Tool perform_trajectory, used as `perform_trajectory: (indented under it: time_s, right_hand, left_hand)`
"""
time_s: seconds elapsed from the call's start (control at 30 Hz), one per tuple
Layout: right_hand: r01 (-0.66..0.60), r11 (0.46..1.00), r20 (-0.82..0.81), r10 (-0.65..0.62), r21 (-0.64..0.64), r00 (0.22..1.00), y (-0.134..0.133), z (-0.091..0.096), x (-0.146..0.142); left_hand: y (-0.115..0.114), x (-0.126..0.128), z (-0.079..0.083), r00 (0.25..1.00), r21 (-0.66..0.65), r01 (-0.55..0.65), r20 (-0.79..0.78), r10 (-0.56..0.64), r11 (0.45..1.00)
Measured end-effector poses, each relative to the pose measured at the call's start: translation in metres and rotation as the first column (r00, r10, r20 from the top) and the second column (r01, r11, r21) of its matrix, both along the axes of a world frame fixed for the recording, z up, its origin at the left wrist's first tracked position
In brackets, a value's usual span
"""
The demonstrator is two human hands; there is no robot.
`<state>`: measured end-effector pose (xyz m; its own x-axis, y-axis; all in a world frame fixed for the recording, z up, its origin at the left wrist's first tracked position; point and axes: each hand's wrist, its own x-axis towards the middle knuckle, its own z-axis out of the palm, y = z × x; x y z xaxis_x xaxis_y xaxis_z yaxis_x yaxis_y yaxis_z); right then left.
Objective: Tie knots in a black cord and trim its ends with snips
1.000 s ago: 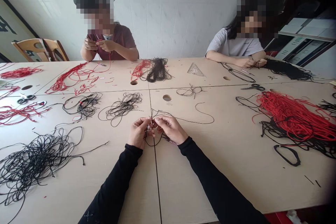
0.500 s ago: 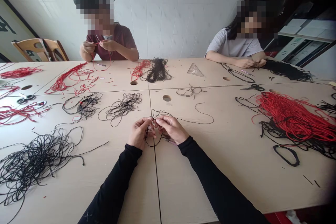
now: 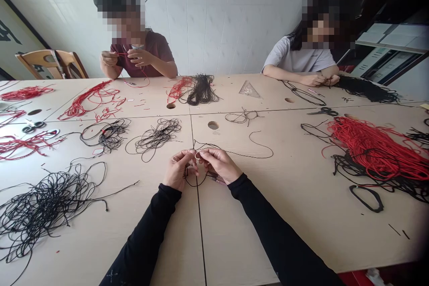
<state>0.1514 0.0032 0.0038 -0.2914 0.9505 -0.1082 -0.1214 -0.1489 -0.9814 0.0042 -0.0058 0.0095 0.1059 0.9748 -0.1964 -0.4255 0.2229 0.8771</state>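
Big pale wooden table [image 3: 268, 214], made of panels, with a round hole [image 3: 213, 124] near the middle, so I'm placing everything off that. 2 other people sit at the far edge beyond the hole, one in a maroon shirt [image 3: 157, 49] to its left with red cord in raised hands, one in a grey shirt [image 3: 295, 58] to its right. A fat red cord heap [image 3: 375, 147] lies well right of the hole, and a loose black cord tangle [image 3: 43, 205] sits far left and nearer me. A smaller black bundle [image 3: 157, 135] is just left of the hole. On the near side of the hole, my left hand [image 3: 177, 170] and right hand [image 3: 219, 164] meet fingertip to fingertip, both pinching tight on 1 thin black cord [image 3: 194, 186], which loops down onto the table under them.
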Motion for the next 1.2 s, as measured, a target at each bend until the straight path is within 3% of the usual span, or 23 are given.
perform_trajectory:
  time_s: [0.47, 0.97, 1.07, 1.2]
  right_hand:
    - [-0.05, 0.996, 0.041, 0.047, 0.073, 0.998, -0.0012, 0.0039, -0.0008]
    - [0.073, 0.995, 0.086, -0.078, 0.063, 0.993, 0.0015, 0.001, 0.0006]
    - [0.128, 0.98, 0.115, -0.146, 0.151, 0.983, 0.0011, 0.0007, 0.0]
    - [0.165, 0.919, 0.225, -0.256, 0.357, 0.94, -0.0024, 0.003, -0.0024]
  left_hand:
    - [-0.001, 0.0004, -0.0004, 0.998, 0.032, 0.062, -0.02, -0.061, 0.998]
    - [-0.0005, 0.0015, -0.0001, 1.0, -0.003, 0.024, -0.004, -0.024, 1.0]
    - [-0.0003, 0.0018, 0.0008, 1.0, -0.016, 0.013, -0.004, -0.013, 1.0]
    - [-0.0001, 0.001, -0.0001, 1.0, -0.02, -0.007, 0.007, 0.007, 1.0]
